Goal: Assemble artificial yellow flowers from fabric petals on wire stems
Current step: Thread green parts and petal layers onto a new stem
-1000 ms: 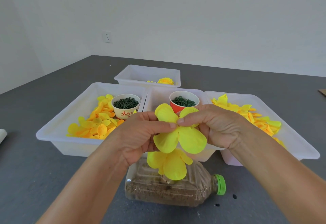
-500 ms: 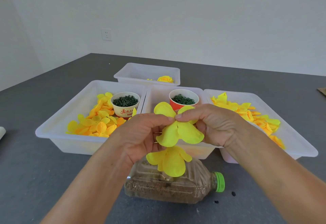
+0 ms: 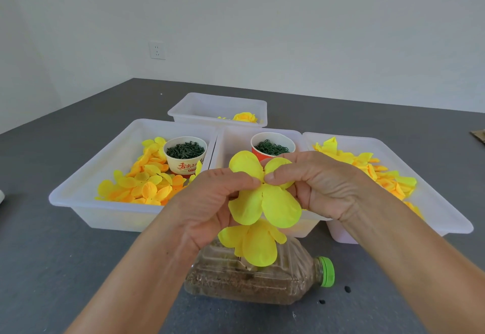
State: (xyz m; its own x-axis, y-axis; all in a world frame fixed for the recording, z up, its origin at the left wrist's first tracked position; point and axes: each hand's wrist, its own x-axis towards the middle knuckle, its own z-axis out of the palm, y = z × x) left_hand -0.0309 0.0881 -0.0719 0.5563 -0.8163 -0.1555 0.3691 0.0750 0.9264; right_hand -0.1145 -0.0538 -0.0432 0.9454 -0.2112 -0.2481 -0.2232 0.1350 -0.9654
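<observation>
White walls back a grey worktop (image 3: 65, 268) carrying four clear trays (image 3: 86, 197), two of them heaped with loose petals (image 3: 147, 184), and two cups (image 3: 185, 156) of small green parts. Both hands meet above a bottle (image 3: 262, 283) lying on its side: the left hand (image 3: 210, 210) and right hand (image 3: 320, 186) each pinch the centre of a four-lobed petal layer (image 3: 265, 197) between thumb and fingertips, held in the air over a lower flower (image 3: 252, 241) that seems to stand in the bottle. The wire stem is hidden, so I cannot tell whether the layer is threaded. Likely risks: the centre hole missing the stem, thin fabric tearing under a hard pinch, or a downward push tipping the lower flower.
</observation>
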